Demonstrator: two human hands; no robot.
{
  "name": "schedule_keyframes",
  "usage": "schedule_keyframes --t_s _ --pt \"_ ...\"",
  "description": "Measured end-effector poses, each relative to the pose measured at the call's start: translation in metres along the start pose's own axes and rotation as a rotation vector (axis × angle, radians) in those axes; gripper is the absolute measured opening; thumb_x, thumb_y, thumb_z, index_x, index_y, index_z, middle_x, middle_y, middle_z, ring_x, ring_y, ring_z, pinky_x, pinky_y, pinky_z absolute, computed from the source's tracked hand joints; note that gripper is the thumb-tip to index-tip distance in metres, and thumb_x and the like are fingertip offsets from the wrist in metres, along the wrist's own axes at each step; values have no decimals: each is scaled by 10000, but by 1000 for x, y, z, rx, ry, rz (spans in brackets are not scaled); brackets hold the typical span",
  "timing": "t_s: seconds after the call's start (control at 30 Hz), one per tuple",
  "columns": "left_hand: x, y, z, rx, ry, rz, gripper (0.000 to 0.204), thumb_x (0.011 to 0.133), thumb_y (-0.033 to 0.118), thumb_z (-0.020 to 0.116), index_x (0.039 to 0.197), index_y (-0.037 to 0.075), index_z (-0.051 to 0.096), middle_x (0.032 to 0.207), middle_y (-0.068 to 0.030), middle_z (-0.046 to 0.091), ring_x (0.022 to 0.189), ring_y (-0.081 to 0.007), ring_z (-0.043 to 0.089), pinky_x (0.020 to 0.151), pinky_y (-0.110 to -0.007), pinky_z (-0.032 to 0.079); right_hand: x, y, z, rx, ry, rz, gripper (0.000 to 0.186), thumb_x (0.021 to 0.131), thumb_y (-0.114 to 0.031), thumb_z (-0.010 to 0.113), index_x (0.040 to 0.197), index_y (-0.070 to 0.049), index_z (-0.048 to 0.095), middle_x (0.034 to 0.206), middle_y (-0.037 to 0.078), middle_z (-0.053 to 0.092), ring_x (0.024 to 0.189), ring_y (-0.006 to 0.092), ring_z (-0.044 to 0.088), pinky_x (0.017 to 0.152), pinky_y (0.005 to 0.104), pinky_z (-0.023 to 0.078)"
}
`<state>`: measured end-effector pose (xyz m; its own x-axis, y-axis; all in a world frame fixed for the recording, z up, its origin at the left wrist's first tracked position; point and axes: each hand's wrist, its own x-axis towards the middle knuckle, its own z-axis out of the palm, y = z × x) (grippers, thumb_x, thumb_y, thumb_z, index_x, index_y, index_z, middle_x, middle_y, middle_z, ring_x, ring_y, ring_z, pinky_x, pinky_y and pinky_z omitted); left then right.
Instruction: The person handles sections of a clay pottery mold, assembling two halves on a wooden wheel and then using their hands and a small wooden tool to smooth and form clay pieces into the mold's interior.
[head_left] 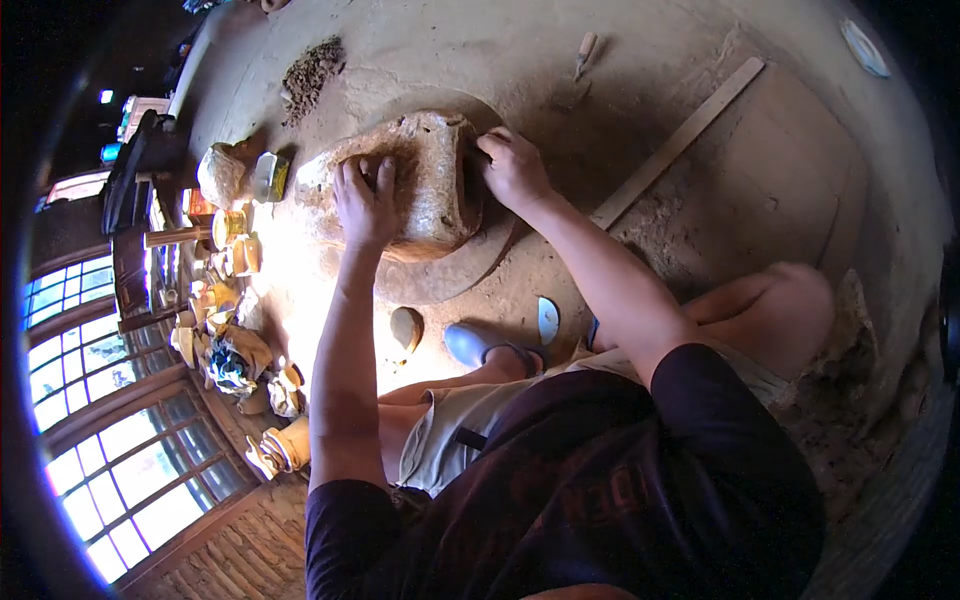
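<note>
A bulky, rough, brown-and-pale block (pixel 432 185), looking like clay or stone, lies on a round flat disc (pixel 465 275) on the ground. At its right end a dark hollow shows. My left hand (pixel 368 203) rests on the block's upper surface, fingers lying along it and thumb apart. At the right end, by the edge of the hollow, my right hand (pixel 515 170) is closed with its fingers curled in. Whatever its fingertips may pinch is too small or hidden to make out.
A long wooden strip (pixel 685 138) slants across the ground at right. Beyond lie a small trowel (pixel 584 52) and dark crumbs (pixel 312 78). Near my blue shoe (pixel 468 343) are an oval piece (pixel 406 328) and a blue half-round piece (pixel 548 320). A greenish container (pixel 269 177) stands left.
</note>
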<state>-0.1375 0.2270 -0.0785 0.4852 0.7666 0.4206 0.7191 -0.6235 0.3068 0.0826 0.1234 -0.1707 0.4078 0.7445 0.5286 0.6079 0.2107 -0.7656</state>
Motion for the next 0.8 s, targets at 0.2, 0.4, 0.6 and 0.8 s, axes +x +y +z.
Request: schedule_keyframes --t_s 0.2,0.4,0.6,0.8 --pt "0 0 -2 -7 -29 -7 410 1013 384 641 1172 11 578 1119 -213 576 1076 -418 556 958 -527 414 5 -8 3 -67 -132 244 225 857 -100 715 1060 -3 726 1014 262 714 960 442 698 838 499 562" --pt "3 4 -6 -26 -3 -3 413 1005 394 651 1173 21 592 1122 -201 588 1091 -415 563 963 -515 420 13 -31 -23 125 -200 485 252 878 -202 768 1022 3 747 980 256 734 933 430 722 822 467 568" --pt "5 6 -8 -61 -23 -4 379 1002 375 661 1126 20 614 1070 -190 593 1034 -411 569 933 -510 432 9 -24 -22 121 -194 573 348 857 -295 826 1020 3 752 997 247 746 947 411 732 843 468 565" --pt "2 4 -9 -68 -29 -2 377 1002 369 661 1119 14 612 1056 -191 593 1015 -411 571 925 -503 436 12 -22 -28 -45 -319 489 426 855 -321 822 1100 14 727 1022 257 739 999 430 718 887 489 557"
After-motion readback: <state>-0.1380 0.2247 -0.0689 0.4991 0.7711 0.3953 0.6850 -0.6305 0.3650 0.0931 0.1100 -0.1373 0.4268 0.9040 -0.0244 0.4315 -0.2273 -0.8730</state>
